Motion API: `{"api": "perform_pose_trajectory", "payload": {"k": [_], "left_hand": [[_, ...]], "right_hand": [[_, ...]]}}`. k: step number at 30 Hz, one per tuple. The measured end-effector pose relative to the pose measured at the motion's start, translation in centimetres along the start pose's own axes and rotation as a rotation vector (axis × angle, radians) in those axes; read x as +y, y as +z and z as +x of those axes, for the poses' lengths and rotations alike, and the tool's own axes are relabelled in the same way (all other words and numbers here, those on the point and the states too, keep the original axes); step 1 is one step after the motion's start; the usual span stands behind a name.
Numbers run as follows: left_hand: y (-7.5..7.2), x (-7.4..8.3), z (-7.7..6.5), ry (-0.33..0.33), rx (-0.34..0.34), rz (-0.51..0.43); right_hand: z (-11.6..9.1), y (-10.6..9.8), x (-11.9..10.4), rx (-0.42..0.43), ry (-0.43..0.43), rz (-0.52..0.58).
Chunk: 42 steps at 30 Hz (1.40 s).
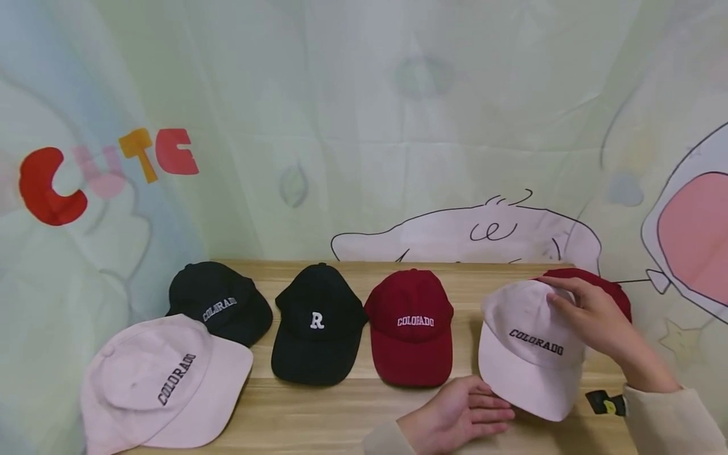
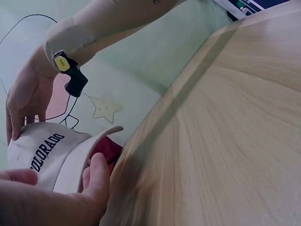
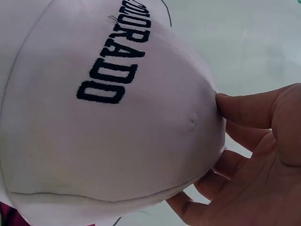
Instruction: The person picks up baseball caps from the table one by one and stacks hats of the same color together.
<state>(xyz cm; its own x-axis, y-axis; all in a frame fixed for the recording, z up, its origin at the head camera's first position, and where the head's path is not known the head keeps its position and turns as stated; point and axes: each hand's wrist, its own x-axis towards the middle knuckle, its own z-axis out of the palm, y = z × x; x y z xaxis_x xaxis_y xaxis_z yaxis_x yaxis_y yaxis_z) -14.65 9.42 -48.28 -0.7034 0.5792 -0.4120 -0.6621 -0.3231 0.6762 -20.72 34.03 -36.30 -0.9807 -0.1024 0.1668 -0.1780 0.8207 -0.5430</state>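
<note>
A pale cap (image 1: 523,316) lettered COLORADO is tilted at the right of the table, brim toward the front. My right hand (image 1: 597,316) holds the top of its crown, thumb on the front and fingers behind, as the right wrist view shows of the cap (image 3: 141,141). My left hand (image 1: 455,417) is at the lower left of the brim, palm up with fingers extended, at the brim's edge. Whether it bears any weight is unclear. Behind the pale cap, a dark red cap (image 1: 617,294) is mostly hidden.
Leftward stand a red COLORADO cap (image 1: 412,354), a black cap with an R (image 1: 318,360) and a black COLORADO cap (image 1: 227,284). Another pale cap (image 1: 131,379) lies front left, overlapping its black neighbour. A printed curtain (image 1: 364,126) hangs behind the wooden table (image 1: 318,417).
</note>
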Motion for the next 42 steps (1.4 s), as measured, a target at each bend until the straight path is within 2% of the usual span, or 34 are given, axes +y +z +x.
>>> {"api": "perform_pose_trajectory", "payload": {"k": [8,24,32,42], "left_hand": [[-0.2,0.0,0.1,-0.001,0.027,-0.022],[-0.4,-0.2,0.8,0.011,0.068,-0.048],[-0.6,-0.1,1.5,0.026,0.099,-0.065],[-0.6,-0.2,1.5,0.045,0.120,-0.062]], "right_hand": [[1.8,1.1,-0.4,-0.039,0.004,-0.041],[4.8,3.0,-1.4,-0.095,-0.026,-0.034],[6.2,4.3,-1.3,-0.094,-0.014,-0.053],[7.3,5.8,-1.2,-0.094,-0.032,-0.001]]}}
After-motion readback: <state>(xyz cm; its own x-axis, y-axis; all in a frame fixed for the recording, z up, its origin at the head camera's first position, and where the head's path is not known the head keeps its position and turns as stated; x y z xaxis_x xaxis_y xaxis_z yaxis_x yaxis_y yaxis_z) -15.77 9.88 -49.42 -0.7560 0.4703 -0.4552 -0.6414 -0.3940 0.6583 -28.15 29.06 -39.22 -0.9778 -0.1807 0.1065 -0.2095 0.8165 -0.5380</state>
